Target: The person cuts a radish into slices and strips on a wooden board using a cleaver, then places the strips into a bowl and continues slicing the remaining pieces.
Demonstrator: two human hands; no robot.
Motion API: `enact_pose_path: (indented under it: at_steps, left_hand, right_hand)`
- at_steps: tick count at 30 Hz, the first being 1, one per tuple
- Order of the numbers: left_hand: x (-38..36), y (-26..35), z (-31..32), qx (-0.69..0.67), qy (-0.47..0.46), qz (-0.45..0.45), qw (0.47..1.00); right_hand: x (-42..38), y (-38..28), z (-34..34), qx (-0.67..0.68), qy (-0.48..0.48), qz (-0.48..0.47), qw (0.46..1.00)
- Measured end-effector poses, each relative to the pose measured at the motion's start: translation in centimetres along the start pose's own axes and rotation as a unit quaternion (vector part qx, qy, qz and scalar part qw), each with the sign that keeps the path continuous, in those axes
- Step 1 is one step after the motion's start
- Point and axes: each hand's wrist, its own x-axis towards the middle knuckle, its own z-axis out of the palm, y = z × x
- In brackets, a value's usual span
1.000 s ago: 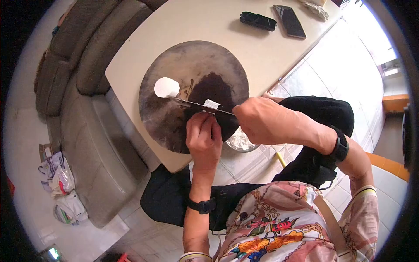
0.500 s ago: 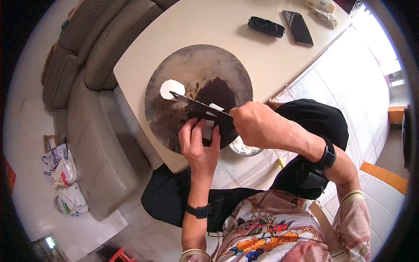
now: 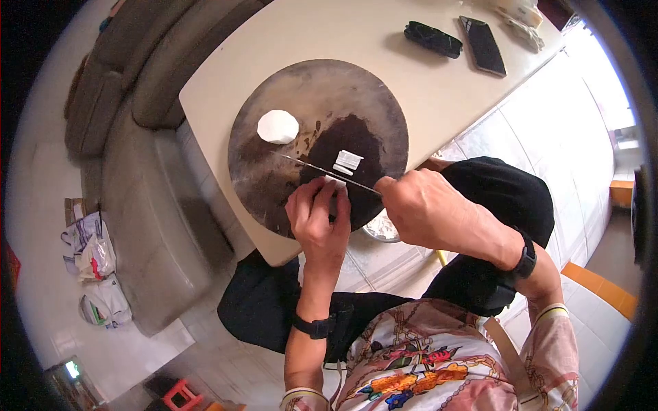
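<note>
On the round dark board point(image 3: 274, 89), my left hand point(image 3: 319, 216) presses a white piece point(image 3: 336, 183) under bent fingertips. A knife point(image 3: 325, 171) is gripped in my right hand point(image 3: 428, 209), its blade edge-on and pointing left, right beside that piece. Just beyond the blade lie thin white slices point(image 3: 348, 161) in a small stack. A larger white chunk point(image 3: 277, 127) with faceted sides rests at the board's upper left. Dark wet patches mark the board's middle.
The board stands on a cream table point(image 3: 329, 34). Farther back are a black case point(image 3: 433, 39), a phone point(image 3: 483, 46) and a plastic bag point(image 3: 522, 20). A bowl point(image 3: 382, 226) with white contents shows below the table edge. A grey sofa point(image 3: 157, 226) stands at left.
The knife blade has turned from lying flatter to edge-on, uncovering the slices and the whole white chunk. The view has shifted slightly.
</note>
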Motion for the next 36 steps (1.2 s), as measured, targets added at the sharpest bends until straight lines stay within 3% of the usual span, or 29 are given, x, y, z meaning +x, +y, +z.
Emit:
enact_pose_path:
  at_steps: [5, 14, 22, 28, 36]
  left_hand:
    - [0.0, 0.0, 0.0, -0.015, 0.004, 0.006, 1.0]
    - [0.0, -0.1, -0.3, -0.013, -0.015, 0.014, 1.0]
    - [-0.6, -0.2, 0.2, -0.018, -0.013, 0.016, 1.0]
    - [-0.3, -0.2, 0.1, -0.017, 0.006, 0.022, 1.0]
    - [-0.3, -0.1, 0.1, -0.027, 0.008, 0.02, 0.999]
  right_hand:
    - [-0.4, -0.7, -0.4, -0.019, -0.036, 0.028, 0.999]
    - [-0.1, -1.8, -0.4, -0.096, -0.072, -0.042, 0.992]
    - [1.9, -1.9, 1.3, -0.048, 0.009, -0.061, 0.997]
    - [0.6, -2.4, 0.2, -0.059, -0.054, -0.019, 0.997]
    - [1.3, -2.7, 1.5, -0.099, -0.012, -0.059, 0.993]
